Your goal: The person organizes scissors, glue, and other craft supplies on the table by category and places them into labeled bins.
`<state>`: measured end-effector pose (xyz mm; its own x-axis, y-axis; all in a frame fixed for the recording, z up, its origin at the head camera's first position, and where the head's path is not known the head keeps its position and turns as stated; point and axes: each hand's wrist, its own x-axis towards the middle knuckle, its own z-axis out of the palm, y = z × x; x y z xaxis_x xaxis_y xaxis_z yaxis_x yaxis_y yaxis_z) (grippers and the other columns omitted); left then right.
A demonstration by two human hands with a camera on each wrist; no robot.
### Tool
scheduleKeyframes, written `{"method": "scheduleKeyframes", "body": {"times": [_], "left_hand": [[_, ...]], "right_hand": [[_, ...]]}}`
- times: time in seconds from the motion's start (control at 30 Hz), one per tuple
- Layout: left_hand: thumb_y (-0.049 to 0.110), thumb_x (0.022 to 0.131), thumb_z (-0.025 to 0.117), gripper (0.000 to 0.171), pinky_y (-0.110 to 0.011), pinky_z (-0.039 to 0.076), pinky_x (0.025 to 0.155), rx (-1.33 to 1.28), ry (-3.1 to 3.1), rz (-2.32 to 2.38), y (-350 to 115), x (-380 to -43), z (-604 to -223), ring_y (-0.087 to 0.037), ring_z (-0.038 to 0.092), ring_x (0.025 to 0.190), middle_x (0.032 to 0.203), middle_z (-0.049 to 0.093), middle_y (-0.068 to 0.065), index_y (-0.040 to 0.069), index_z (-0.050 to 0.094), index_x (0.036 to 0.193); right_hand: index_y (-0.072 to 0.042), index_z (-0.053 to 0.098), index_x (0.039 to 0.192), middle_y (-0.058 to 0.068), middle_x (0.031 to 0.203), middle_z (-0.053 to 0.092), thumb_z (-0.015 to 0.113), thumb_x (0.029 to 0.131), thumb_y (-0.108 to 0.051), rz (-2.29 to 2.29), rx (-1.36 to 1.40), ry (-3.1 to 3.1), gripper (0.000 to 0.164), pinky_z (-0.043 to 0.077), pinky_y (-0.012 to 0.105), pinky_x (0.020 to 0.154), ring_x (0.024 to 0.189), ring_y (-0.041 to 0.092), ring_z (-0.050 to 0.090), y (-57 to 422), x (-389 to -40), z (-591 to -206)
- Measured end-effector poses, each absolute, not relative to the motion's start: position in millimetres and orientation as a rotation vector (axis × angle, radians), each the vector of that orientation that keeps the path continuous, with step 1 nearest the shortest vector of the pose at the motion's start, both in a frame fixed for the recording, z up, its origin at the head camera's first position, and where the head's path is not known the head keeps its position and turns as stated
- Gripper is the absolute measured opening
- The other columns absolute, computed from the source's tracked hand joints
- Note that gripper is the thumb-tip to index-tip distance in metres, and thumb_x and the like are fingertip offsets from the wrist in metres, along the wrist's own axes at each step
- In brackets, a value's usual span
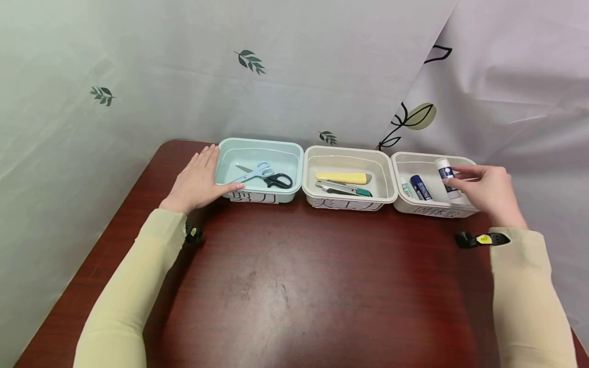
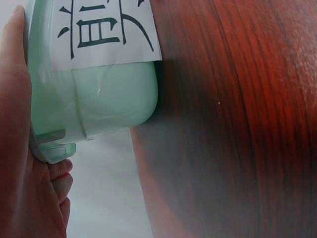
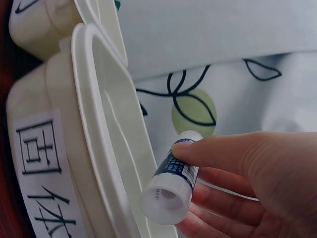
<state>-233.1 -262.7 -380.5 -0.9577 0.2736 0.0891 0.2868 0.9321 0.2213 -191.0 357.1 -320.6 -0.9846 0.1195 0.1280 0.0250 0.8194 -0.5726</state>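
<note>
My right hand [image 1: 494, 190] pinches a white glue stick [image 1: 446, 175] with a dark blue label, thumb against fingers, over the right bin [image 1: 400, 202]. In the right wrist view the glue stick [image 3: 173, 181] is tilted, its hollow-looking white end towards the camera. Inside that bin lie a dark blue glue stick [image 1: 421, 187] and a small pale green-and-white one [image 1: 408, 190]. My left hand [image 1: 195, 179] rests against the left corner of the light blue bin [image 1: 294, 158], fingers extended along its side and thumb on the front rim. Light blue scissors [image 1: 253, 173] and black-handled scissors [image 1: 279, 180] lie in it.
Between those two stands a beige bin [image 1: 388, 168] holding a yellow utility knife [image 1: 342, 177] and other cutters [image 1: 345, 188]. All three bins carry handwritten labels. They stand in a row at the back of the dark red wooden table [image 1: 322, 276], before a pale leaf-patterned curtain [image 1: 184, 66].
</note>
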Motion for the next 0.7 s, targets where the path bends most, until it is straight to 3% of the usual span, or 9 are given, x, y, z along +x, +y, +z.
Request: {"method": "scheduleKeyframes", "body": {"times": [0.17,0.37,0.57,0.63,0.7], "left_hand": [[0.082,0.085,0.053,0.123,-0.047,0.006,0.124,-0.438,-3.030,-0.356,-262.8,-233.9,-380.8,-0.036,0.009,0.154,0.165,0.014,-0.025,-0.006,0.010,0.160],[0.082,0.085,0.053,0.123,-0.047,0.006,0.124,-0.439,-3.030,-0.354,-262.5,-234.0,-381.3,-0.036,0.009,0.154,0.165,0.014,-0.026,-0.006,0.010,0.160],[0.082,0.086,0.052,0.123,-0.048,0.006,0.124,-0.437,-3.036,-0.347,-262.5,-233.4,-380.9,-0.036,0.009,0.154,0.165,0.014,-0.026,-0.006,0.010,0.160],[0.082,0.086,0.052,0.123,-0.048,0.006,0.124,-0.438,-3.036,-0.343,-262.5,-233.2,-380.5,-0.036,0.009,0.154,0.165,0.014,-0.026,-0.006,0.010,0.160],[0.082,0.086,0.052,0.123,-0.048,0.006,0.124,-0.440,-3.034,-0.343,-262.4,-233.1,-380.1,-0.036,0.009,0.154,0.165,0.014,-0.026,-0.006,0.009,0.160]], "right_hand": [[-0.002,0.072,0.127,0.018,0.098,0.076,0.079,0.090,-0.037,0.853,-0.163,-2.870,0.051,0.044,0.020,0.064,0.065,-0.020,0.051,363.1,-197.9,-320.9],[-0.002,0.069,0.131,0.022,0.108,0.073,0.077,0.090,-0.042,0.826,-0.218,-2.892,0.057,0.042,0.027,0.067,0.075,-0.010,0.049,370.9,-204.4,-321.8],[-0.001,0.071,0.128,0.018,0.103,0.075,0.077,0.090,-0.043,0.802,-0.230,-2.899,0.058,0.042,0.029,0.064,0.088,0.011,0.055,375.9,-209.7,-326.7],[0.000,0.071,0.128,0.015,0.101,0.076,0.077,0.090,-0.044,0.809,-0.244,-2.885,0.059,0.041,0.027,0.067,0.100,0.022,0.058,377.0,-210.9,-329.2],[0.001,0.070,0.129,0.004,0.094,0.078,0.077,0.090,-0.044,0.828,-0.263,-2.866,0.060,0.039,0.025,0.071,0.114,0.034,0.055,377.7,-211.8,-331.4]]}}
